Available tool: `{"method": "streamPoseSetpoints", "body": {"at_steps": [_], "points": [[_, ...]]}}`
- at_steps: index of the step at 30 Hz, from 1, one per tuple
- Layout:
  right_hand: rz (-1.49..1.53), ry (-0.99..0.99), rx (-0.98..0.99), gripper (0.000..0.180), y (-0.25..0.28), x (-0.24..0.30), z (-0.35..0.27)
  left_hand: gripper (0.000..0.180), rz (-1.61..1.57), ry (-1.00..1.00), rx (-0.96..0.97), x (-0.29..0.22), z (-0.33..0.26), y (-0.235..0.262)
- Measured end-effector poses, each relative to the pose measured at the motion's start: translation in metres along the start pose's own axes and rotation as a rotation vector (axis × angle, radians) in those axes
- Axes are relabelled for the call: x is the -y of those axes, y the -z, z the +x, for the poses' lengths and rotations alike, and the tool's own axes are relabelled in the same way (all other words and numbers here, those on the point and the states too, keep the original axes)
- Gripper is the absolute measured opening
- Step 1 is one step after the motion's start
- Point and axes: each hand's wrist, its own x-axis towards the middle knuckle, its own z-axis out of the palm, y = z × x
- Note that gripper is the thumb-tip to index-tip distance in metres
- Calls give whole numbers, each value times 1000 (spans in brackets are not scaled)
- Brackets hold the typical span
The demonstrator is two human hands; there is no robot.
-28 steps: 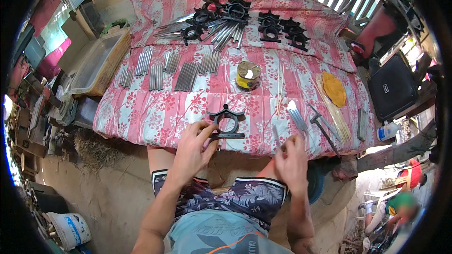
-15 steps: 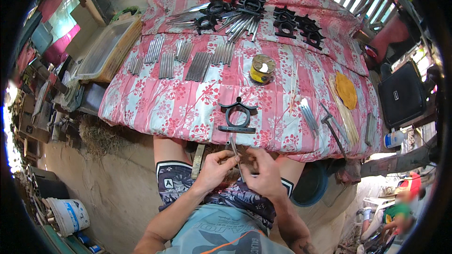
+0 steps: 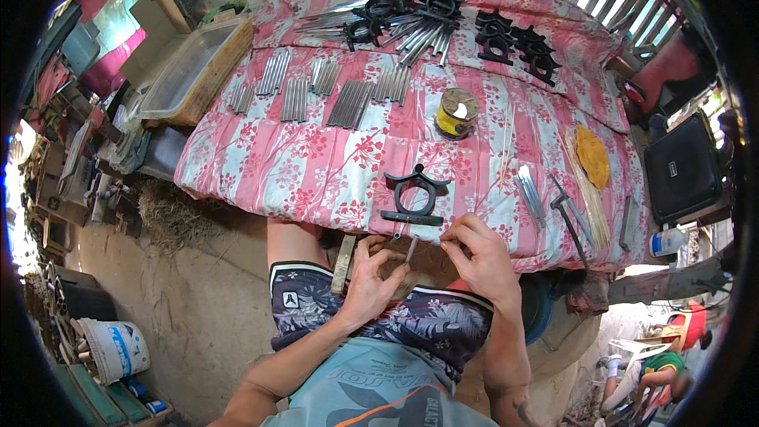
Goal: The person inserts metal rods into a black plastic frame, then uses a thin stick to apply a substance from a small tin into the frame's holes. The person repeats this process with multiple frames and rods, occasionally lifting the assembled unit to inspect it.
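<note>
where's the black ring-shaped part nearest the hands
In the head view the black ring part lies on the pink floral cloth at the table's near edge, just above both hands, with the yellow spool farther back.

The thin metal piece point(image 3: 411, 249) between the left hand point(image 3: 371, 277) and right hand point(image 3: 478, 257) is perhaps a rod, too small to tell.

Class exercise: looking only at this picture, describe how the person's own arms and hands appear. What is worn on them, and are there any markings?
Both forearms are bare, with no sleeves reaching them. The left hand and right hand wear no gloves; rings or a watch cannot be made out. A dark marking, perhaps a tattoo, shows low on the right forearm.
</note>
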Motion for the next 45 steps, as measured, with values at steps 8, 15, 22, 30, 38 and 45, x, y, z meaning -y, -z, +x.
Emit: {"method": "streamPoseSetpoints", "body": {"at_steps": [8, 15, 22, 30, 38, 45], "points": [[62, -174, -108, 9, 33, -8, -10, 29, -200, 50, 125, 23, 7, 0], [-225, 106, -267, 13, -2, -5, 18, 30, -314, 26, 138, 44, 8, -12], [60, 217, -223, 10, -14, -1, 31, 49, -741, 203, 60, 71, 22, -32], [133, 52, -56, 9, -18, -11, 33, 43, -848, 205, 302, 85, 31, -32], [117, 12, -83, 9, -32, -13, 40, 27, -778, 410, 316, 44, 7, -11], [84, -43, -119, 9, -40, -14, 40, 31, -914, 547, 372, 26, -4, 3]]}}
